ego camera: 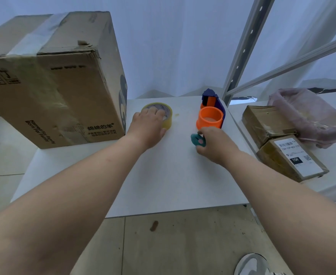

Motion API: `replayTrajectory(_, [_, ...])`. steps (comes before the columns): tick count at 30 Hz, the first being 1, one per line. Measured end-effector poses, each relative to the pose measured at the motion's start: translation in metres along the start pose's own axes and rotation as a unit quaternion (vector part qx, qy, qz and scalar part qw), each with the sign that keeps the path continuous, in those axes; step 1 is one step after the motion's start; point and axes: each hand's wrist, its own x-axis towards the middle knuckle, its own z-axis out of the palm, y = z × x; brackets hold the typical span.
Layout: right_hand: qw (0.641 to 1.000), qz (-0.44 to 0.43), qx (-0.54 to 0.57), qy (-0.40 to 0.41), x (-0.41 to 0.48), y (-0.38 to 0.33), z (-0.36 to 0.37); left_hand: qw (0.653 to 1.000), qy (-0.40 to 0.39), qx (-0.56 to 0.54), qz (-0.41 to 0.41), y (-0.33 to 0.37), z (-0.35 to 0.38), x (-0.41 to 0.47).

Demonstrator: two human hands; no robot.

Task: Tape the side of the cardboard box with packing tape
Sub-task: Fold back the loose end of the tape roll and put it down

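On white table (163, 175), at back left: tall cardboard box (52, 92), upright, old tape across top. Just right of box: roll of yellowish packing tape (168, 116), lying flat, covered by left hand (149, 126), fingers spread over top, grip not yet closed. Farther right: orange and blue tape dispenser (210, 114). Just in front of dispenser: right hand (212, 143), pinching small teal and pink cutter (197, 140). Beyond table's right edge: two wrapped parcels (282, 141) and pink bag (310, 116).
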Motion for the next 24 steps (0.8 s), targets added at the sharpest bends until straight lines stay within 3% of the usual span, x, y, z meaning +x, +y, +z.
replayTrajectory(3, [0.993,0.003,0.088,0.084,0.010,-0.016,0.000,1.000,-0.003,0.005,0.002,-0.005,0.001,0.003])
replayTrajectory(6, [0.988,0.019,0.105,0.116,0.024,-0.020,0.001,1.000,-0.008,0.020,0.007,-0.009,0.004,0.007])
replayTrajectory(16, [0.980,0.095,0.054,0.165,0.051,0.005,0.010,0.998,-0.001,0.044,0.038,-0.015,0.020,0.025])
replayTrajectory(24, [0.990,0.072,0.027,0.118,0.080,-0.007,0.016,0.998,0.018,0.051,0.027,-0.019,0.028,0.042])
